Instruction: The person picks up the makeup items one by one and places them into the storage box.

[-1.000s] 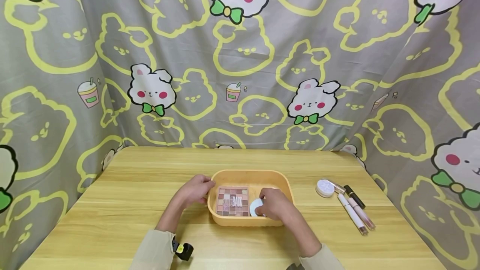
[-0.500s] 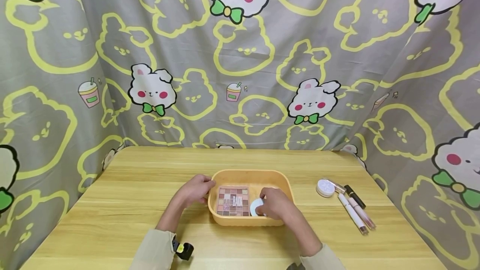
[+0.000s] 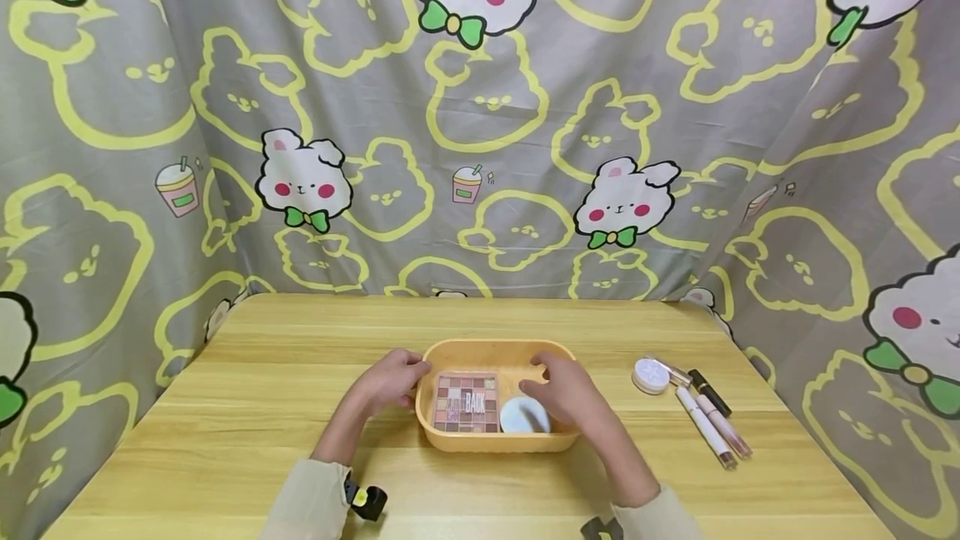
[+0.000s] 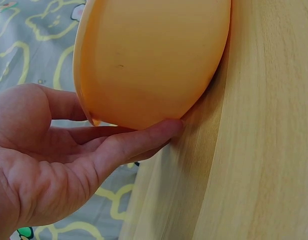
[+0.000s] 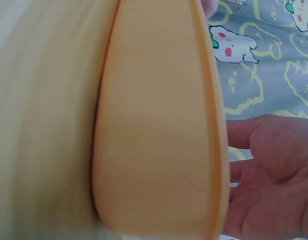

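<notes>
An orange plastic storage basket (image 3: 502, 442) stands on the wooden table, with an eyeshadow palette (image 3: 465, 402) lying in its left half. Right of the palette lies a round white disc (image 3: 524, 416), like a compact. My left hand (image 3: 393, 379) holds the basket's left end; in the left wrist view its thumb goes over the rim and its fingers (image 4: 143, 141) lie against the outer wall. Over the right part of the basket hovers my right hand (image 3: 562, 388), thumb and fingers spread with nothing between them. The basket's wall hides part of it in the right wrist view.
To the right on the table (image 3: 300, 357) sits a round white case (image 3: 650, 376). Beside it lie several tube-shaped cosmetics, among them a white tube (image 3: 705, 427), a pinkish tube (image 3: 723, 426) and a black one (image 3: 708, 392). A patterned curtain (image 3: 517, 165) surrounds the table.
My right hand has let go of the white disc and risen slightly up and to the right. The disc stays in the basket. My left hand has not moved.
</notes>
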Demonstrator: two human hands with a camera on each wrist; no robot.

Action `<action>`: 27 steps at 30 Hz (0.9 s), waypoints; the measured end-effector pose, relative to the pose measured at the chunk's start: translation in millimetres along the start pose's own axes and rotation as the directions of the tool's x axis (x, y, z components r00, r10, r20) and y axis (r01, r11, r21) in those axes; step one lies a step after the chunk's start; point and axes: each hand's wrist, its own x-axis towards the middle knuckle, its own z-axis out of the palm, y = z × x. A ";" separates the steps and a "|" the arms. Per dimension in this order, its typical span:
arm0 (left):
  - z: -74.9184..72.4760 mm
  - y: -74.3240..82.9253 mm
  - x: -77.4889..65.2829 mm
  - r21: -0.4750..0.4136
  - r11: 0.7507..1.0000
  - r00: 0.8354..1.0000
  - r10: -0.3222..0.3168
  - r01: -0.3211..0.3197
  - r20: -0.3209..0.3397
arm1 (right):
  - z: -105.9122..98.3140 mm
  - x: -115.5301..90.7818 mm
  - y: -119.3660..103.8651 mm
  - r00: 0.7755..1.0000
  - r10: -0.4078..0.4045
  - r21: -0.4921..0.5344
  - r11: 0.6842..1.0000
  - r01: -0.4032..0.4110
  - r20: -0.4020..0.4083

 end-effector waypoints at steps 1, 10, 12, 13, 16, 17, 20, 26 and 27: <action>0.0 -0.4 -0.2 0.003 1.000 1.000 0.001 -0.001 0.001 | -1.7 0.6 0.4 1.000 0.003 0.004 1.000 -0.003 -0.014; -0.5 0.2 -1.1 0.008 1.000 1.000 0.000 0.000 0.001 | -20.6 2.4 7.9 0.987 0.003 0.052 0.999 0.005 -0.158; -0.3 0.6 -1.1 0.014 1.000 1.000 0.000 0.000 0.001 | -23.8 2.8 10.7 0.985 0.003 0.054 0.999 0.006 -0.173; -0.3 0.8 -1.1 0.015 1.000 1.000 0.000 0.000 0.001 | -25.1 2.9 12.1 0.984 0.006 0.054 0.999 0.004 -0.178; -0.2 0.9 -1.1 0.015 1.000 1.000 0.002 -0.002 0.002 | -28.8 3.6 15.3 0.982 0.013 0.061 0.998 -0.002 -0.186; -0.2 0.7 -1.0 0.014 1.000 1.000 0.001 -0.001 0.002 | -29.9 3.9 16.1 0.982 0.015 0.059 0.998 -0.004 -0.190; 0.0 0.1 -0.8 0.009 1.000 1.000 -0.001 0.001 0.002 | -33.3 4.3 18.5 0.981 0.031 0.055 0.998 -0.021 -0.193; 0.4 -0.3 -0.5 0.001 1.000 1.000 -0.005 0.005 0.001 | -40.5 4.1 24.1 0.977 0.073 0.046 0.997 -0.065 -0.202; 0.4 -0.2 -0.5 0.000 1.000 1.000 -0.005 0.005 0.001 | -41.6 4.2 25.4 0.976 0.079 0.044 0.997 -0.071 -0.201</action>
